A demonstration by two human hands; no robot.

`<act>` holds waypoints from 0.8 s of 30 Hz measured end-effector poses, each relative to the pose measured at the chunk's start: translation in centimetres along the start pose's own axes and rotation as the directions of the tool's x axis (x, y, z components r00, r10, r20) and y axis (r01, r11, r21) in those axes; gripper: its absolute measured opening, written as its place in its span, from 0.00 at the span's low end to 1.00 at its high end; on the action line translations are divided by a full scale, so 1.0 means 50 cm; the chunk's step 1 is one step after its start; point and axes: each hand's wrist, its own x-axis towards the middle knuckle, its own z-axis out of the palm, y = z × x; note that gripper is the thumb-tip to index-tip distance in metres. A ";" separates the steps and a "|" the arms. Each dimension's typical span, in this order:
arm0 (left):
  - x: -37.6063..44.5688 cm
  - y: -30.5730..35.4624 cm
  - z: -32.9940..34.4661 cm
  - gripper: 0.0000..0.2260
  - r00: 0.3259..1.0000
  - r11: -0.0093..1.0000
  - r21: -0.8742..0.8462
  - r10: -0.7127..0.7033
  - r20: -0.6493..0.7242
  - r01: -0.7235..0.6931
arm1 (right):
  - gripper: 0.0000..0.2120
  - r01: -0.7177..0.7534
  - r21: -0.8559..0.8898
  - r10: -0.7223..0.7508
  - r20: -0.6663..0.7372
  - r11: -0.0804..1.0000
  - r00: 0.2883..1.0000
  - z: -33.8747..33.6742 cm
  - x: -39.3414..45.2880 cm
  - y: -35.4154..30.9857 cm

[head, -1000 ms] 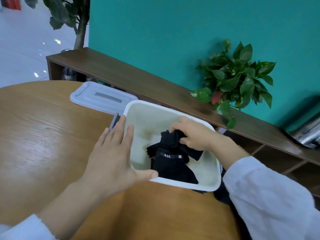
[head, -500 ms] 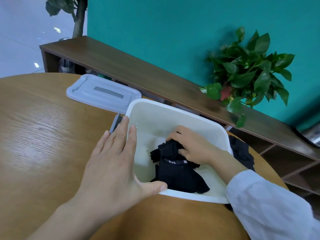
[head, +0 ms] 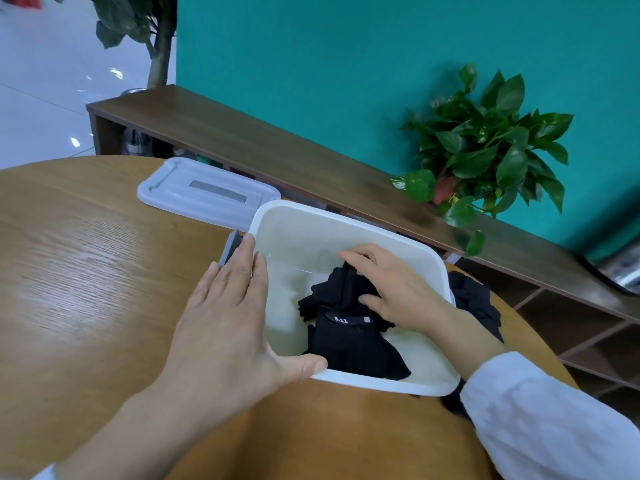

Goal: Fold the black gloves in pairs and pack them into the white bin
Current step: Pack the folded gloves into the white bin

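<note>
I read the right hand [head: 398, 289] as lower in the white bin [head: 349, 223] than it was a second ago: it has gone from holding the bundle up near the rim to pressing it toward the floor of the bin. The camera has also shifted, so part of that apparent movement may be viewpoint. My judgement is that this pair is in the placing stage, nearly seated.

Right hand: fingers [head: 356, 252] curled over the top of the folded black gloves [head: 346, 337], thumb against the side of the bundle; I take this as a grasp on the fabric, not yet let go. Left hand [head: 228, 317]: fingers straight and together, laid flat along the bin's left wall, thumb hooked over the near rim; it steadies the bin and grasps nothing.

The folded gloves lie inside the bin, toward its right and near side. More black gloves [head: 474, 303] lie on the wooden surface [head: 86, 271] just beyond the bin's right wall, so I judge packing unfinished.

Materials:
- Bin: smooth, glossy white plastic, rounded rectangular corners, rolled rim.
- Gloves: soft matte black knit, limp, with a cuff band bearing small white lettering.
- Lid [head: 207, 194]: pale translucent grey plastic, flat, lying behind the bin.
- Surface: round, wood-grain finish with a slight sheen.
</note>
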 end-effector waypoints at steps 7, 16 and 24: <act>-0.013 0.009 -0.009 0.63 0.999 1.000 0.027 -0.016 0.029 0.015 | 0.29 -0.009 0.043 0.015 -0.142 0.999 0.990 -0.006 -0.065 -0.020; -0.037 0.008 -0.004 0.63 1.000 0.999 0.031 0.008 0.007 -0.008 | 0.32 -0.197 0.042 0.181 0.246 0.980 0.952 0.072 -0.067 -0.057; -0.035 0.013 0.009 0.64 0.999 1.000 0.025 -0.012 -0.048 0.013 | 0.32 -0.184 0.031 0.170 0.261 0.982 0.950 0.088 -0.059 -0.051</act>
